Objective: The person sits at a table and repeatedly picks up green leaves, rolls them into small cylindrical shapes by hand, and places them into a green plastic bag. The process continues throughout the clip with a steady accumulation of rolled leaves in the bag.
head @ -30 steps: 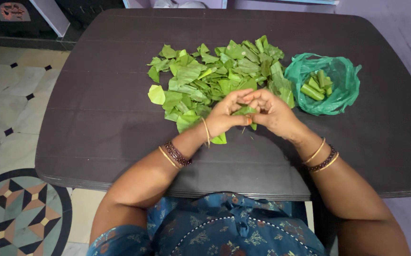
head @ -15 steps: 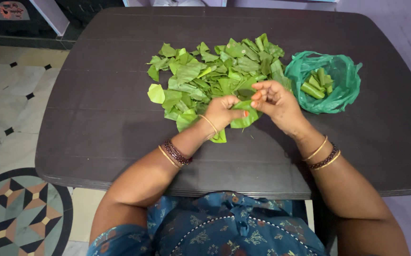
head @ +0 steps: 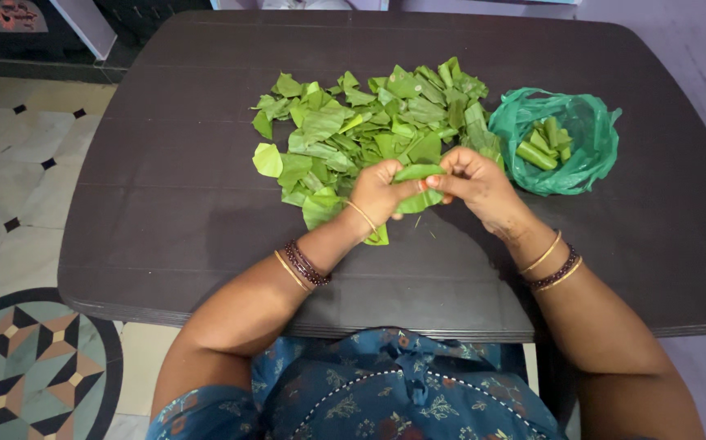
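Left hand: the left hand (head: 377, 194) pinches one end of a green leaf (head: 418, 186) between thumb and fingertips.
Right hand: the right hand (head: 475, 183) grips the other end of the same leaf, fingers curled around it.
Leaf: held just above the desk (head: 166, 204), between both hands, at the near edge of the leaf pile (head: 361, 130).
Bag: a green plastic bag (head: 589, 151) lies open just right of the pile, with rolled leaves (head: 542, 145) inside.
Wrists: bangles (head: 300, 265) on both.
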